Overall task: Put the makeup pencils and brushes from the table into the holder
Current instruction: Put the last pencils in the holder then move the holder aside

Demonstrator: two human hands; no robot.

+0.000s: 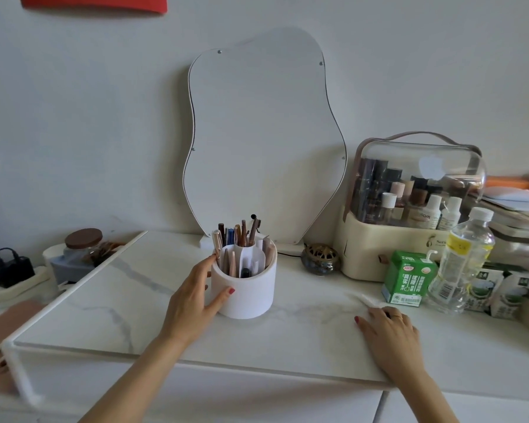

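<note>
Holder: white, matte, cylindrical, divided inside; it stands mid-table on the white marble-veined table, before a wavy-edged mirror. Makeup pencils and brushes stand upright in it, brown, blue and rose-gold barrels, one spoolie tip.

Your left hand clasps the holder's left side, thumb across its front wall, fingers reaching its rim.

Your right hand lies knuckles up on the table well right of the holder, a blurred pale stick at its fingertips; whether it grasps the stick, you cannot tell.

Right side: green drink carton with Chinese print, clear plastic bottle, cream domed cosmetics case, brass incense burner.
</note>
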